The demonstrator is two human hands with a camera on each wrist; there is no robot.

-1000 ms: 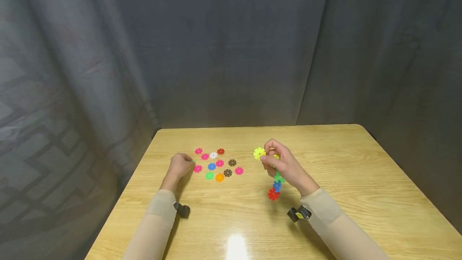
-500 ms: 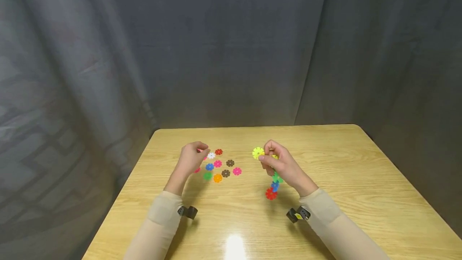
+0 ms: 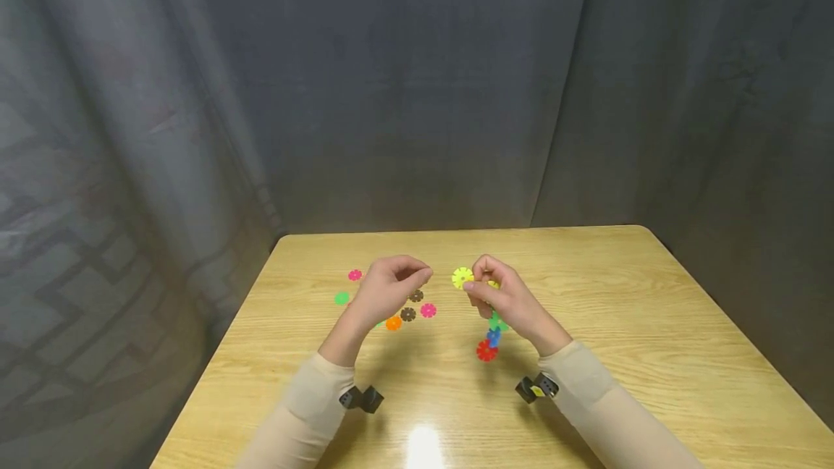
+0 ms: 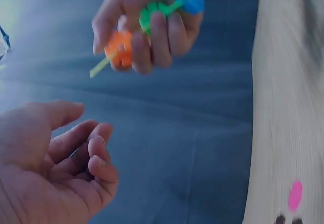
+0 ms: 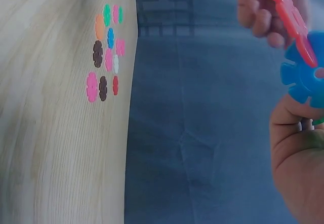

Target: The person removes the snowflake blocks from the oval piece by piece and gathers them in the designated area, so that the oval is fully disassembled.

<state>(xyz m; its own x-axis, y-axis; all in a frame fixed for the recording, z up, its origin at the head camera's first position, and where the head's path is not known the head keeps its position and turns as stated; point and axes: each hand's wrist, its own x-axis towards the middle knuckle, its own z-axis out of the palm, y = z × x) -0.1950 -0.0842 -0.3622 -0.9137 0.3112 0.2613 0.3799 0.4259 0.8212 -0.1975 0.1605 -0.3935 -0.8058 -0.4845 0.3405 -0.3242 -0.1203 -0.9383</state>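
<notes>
My right hand (image 3: 511, 299) holds a chain of interlocking notched plastic discs above the table. A yellow disc (image 3: 462, 278) sticks out at its front end, past the fingertips. An orange disc (image 4: 119, 47) sits at the fingertips in the left wrist view. Lower down hang a green disc (image 3: 498, 320), a blue disc (image 3: 494, 337) and, at the bottom, a red disc (image 3: 486, 351). The fingers hide part of the chain. My left hand (image 3: 387, 292) is raised to the left of the yellow disc, its fingers loosely curled, with a gap between thumb and fingertips and nothing held.
Loose discs lie flat on the wooden table (image 3: 619, 324), partly behind my left hand: green (image 3: 342, 298), orange (image 3: 394, 323), pink (image 3: 428, 310) and brown (image 3: 407, 315) among them. A dark curtain (image 3: 404, 93) hangs behind the table.
My left hand has left the green disc at the far left of the loose discs, risen and moved right toward the chain. My right hand has stayed nearly in place with the chain.
</notes>
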